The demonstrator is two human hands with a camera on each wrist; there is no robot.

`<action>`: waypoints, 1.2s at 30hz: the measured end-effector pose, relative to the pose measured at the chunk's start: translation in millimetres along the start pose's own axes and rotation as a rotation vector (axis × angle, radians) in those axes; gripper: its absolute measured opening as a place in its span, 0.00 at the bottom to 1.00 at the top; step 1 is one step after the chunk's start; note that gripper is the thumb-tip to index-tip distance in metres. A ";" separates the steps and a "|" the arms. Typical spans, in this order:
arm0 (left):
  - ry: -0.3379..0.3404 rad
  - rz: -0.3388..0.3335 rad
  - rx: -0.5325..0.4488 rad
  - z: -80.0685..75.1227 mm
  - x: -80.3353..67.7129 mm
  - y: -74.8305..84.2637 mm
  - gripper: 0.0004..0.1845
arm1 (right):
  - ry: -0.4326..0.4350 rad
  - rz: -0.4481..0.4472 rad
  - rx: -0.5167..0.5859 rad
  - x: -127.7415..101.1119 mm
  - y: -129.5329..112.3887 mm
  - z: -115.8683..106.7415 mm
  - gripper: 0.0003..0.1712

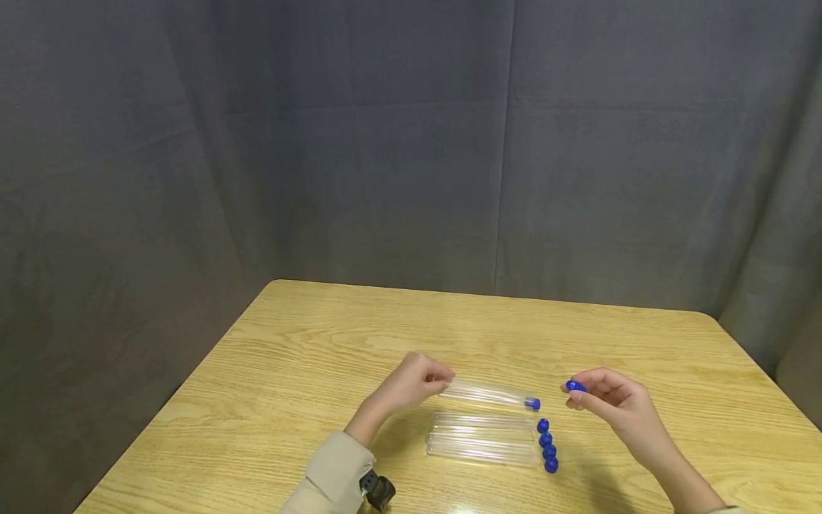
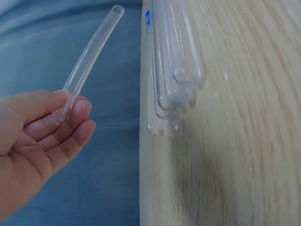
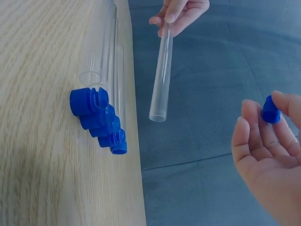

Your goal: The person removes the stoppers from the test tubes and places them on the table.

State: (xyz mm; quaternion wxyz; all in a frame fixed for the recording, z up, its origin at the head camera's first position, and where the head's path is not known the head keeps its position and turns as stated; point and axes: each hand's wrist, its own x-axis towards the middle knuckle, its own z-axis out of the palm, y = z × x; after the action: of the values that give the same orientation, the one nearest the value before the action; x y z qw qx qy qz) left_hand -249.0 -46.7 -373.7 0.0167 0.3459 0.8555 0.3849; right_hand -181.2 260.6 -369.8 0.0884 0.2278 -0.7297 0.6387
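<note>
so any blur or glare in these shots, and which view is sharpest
Head view is sharpest, with soft shadows under the hands and glare at the table's near edge; left wrist view blurs the wood grain and lying tubes; right wrist view keeps the blue caps crisp.

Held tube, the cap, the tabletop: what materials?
Held tube: clear, glossy, see-through wall with round open rim; plastic or glass, cannot tell. Cap in right hand: opaque blue, smooth, likely moulded plastic. Tabletop: light wood grain, slight sheen; probably laminate or varnished wood.
</note>
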 end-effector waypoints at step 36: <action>-0.128 -0.014 0.134 16.7 7.0 -13.4 0.12 | -0.041 0.000 0.006 -0.8 3.9 -1.6 0.07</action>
State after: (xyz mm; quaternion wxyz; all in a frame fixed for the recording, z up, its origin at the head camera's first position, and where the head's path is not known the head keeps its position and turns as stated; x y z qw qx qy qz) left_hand -257.1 -37.9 -392.7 0.0507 0.3639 0.8791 0.3036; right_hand -182.5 262.7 -373.4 0.0729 0.2410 -0.7294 0.6360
